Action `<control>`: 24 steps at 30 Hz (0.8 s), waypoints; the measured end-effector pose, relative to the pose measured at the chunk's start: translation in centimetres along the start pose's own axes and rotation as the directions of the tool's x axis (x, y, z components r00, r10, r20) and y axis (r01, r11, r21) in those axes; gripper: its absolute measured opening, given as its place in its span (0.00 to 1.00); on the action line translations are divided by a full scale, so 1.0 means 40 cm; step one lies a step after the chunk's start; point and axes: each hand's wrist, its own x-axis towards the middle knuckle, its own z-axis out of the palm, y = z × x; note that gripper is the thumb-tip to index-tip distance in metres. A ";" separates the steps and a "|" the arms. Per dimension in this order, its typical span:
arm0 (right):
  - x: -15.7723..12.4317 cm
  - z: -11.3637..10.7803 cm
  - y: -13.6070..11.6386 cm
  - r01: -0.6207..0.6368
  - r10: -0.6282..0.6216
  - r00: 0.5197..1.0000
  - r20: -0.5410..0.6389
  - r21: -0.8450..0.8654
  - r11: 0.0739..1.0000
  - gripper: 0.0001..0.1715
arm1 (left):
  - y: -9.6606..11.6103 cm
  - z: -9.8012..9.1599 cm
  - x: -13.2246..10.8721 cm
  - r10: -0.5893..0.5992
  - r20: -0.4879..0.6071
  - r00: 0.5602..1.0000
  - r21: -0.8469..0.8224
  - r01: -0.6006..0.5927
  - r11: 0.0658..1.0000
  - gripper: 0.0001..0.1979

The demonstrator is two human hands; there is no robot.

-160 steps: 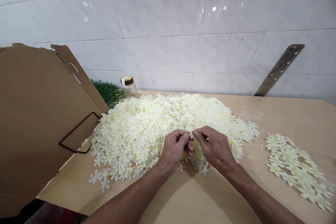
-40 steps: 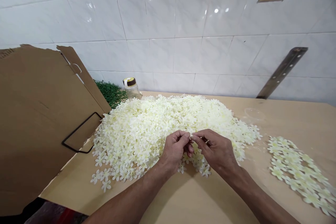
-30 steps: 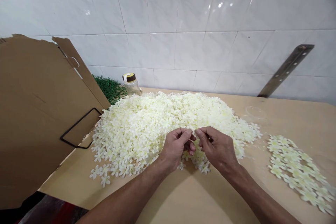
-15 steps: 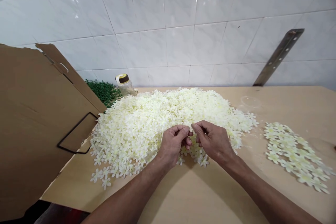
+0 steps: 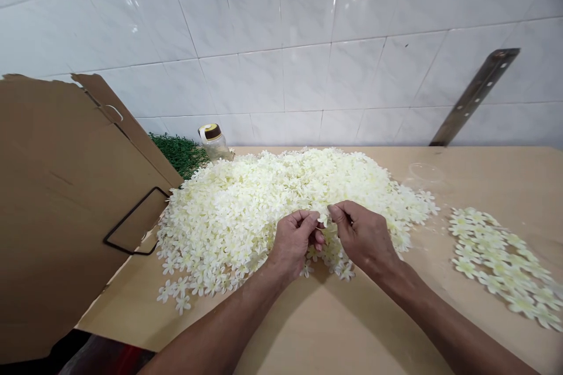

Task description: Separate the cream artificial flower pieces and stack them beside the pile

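A large heap of white artificial flowers (image 5: 246,199) with pale yellow centres lies on the table beyond my hands. At the heap's front edge, my left hand (image 5: 297,240) is closed, with a single white artificial flower (image 5: 324,218) pinched between thumb and forefinger. My right hand (image 5: 363,231) is closed too, thumb and forefinger pressed together just to the right of that flower, with a small gap between the hands. Whatever is in the right pinch is too small to make out.
On the left, a cardboard box (image 5: 57,199) stands with a black wire frame (image 5: 132,220) against it. Behind the heap are a capped bottle (image 5: 214,142) and green artificial foliage (image 5: 178,153). A flat patch of joined flowers (image 5: 501,263) lies right, near a clear round lid (image 5: 426,172).
My hands have drawn slightly apart, the right one moving right, and the flower in my left fingers shows more plainly. The whole view has shifted a little.
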 end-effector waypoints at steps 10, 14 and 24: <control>0.003 -0.025 -0.002 -0.298 0.270 0.954 0.134 0.285 0.911 0.24 | 0.007 -0.015 0.015 0.029 -0.036 0.999 -0.051 -0.031 0.998 0.17; 0.007 -0.038 -0.007 -0.387 0.328 0.920 0.216 0.355 0.851 0.26 | 0.020 -0.014 0.016 0.059 -0.060 0.996 -0.063 -0.063 0.996 0.17; 0.006 -0.034 -0.009 0.054 -0.053 0.998 -0.014 0.130 0.990 0.12 | 0.013 -0.013 0.006 0.076 -0.022 0.997 0.029 -0.076 0.997 0.17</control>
